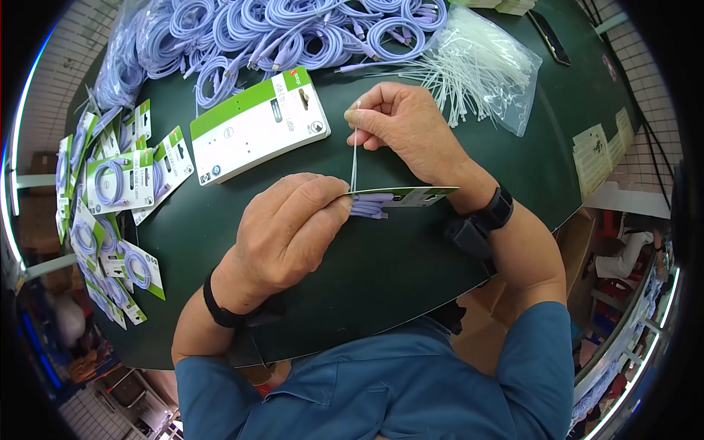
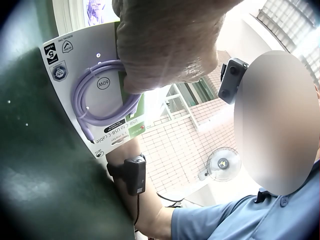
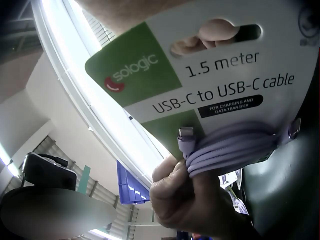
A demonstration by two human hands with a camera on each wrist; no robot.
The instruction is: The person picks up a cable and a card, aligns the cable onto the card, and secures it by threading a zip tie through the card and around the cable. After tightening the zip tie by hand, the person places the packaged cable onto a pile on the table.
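Note:
My left hand (image 1: 286, 227) grips a white and green cable card (image 1: 433, 194) by one end, low over the dark table. A coiled purple USB-C cable (image 2: 82, 102) lies against the card's printed face, and the left fingers hold it there in the right wrist view. Thin white cable ties (image 1: 355, 161) rise from the card's back edge beside the left fingertips. Between thumb and forefinger, my right hand (image 1: 418, 132) pinches their upper ends, so the strands stand straight. The right wrist view shows the card's hang slot (image 3: 217, 37) and printed lettering close up.
A stack of bare cards (image 1: 253, 136) lies just beyond the left hand. Carded cables (image 1: 117, 183) are heaped at the left. Loose coiled cables (image 1: 293, 37) cover the back, beside a plastic bag of cable ties (image 1: 488, 62). A phone (image 1: 550, 37) lies at the far right.

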